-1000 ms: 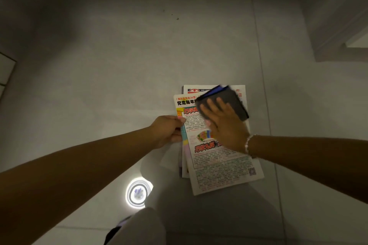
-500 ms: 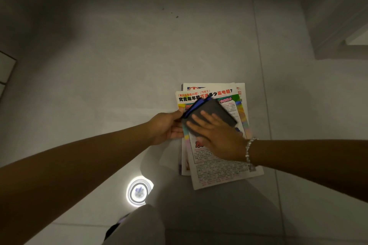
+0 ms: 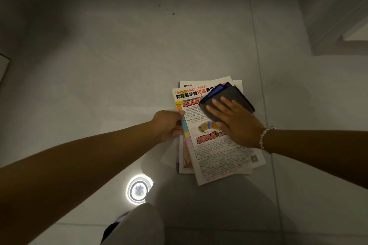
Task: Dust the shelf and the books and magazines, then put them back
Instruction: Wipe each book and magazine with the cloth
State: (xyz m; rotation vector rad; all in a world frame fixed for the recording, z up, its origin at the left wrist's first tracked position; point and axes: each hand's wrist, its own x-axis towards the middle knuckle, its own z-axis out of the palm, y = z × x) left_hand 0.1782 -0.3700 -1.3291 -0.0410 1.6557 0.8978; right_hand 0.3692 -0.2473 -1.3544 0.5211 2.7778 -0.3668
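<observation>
Dusting of the printed matter, the step judged to be in hand. The right hand (image 3: 237, 123) lies flat, its fingers (image 3: 223, 103) straight and spread, pressing a folded dark grey cloth with a blue inner layer (image 3: 233, 96) onto the topmost item, a thin glossy magazine with a white cover, bold red and black headings and dense small print (image 3: 217, 145). The cloth sits under and just beyond the fingertips, over the upper right part of the cover. The left hand (image 3: 169, 125) steadies the magazine at its left edge, its fingers curled and pinching that edge; the thumb side is partly hidden. Beneath, set slightly askew, lies a small stack of further flat magazines (image 3: 184, 163), of which only pale margins show past the heel of the right hand and beside the left fingers. All rest on a smooth, faintly reflective grey tiled floor (image 3: 119, 55), which mirrors a round ceiling lamp (image 3: 138, 189) below the left forearm. A beaded bracelet (image 3: 265, 137) circles the right wrist. The shelf is not in view. The next move probably calls for light, even pressure and a firm left-hand hold, since the slick thin paper is apt to slide or crease; the lower items appear not yet wiped.
</observation>
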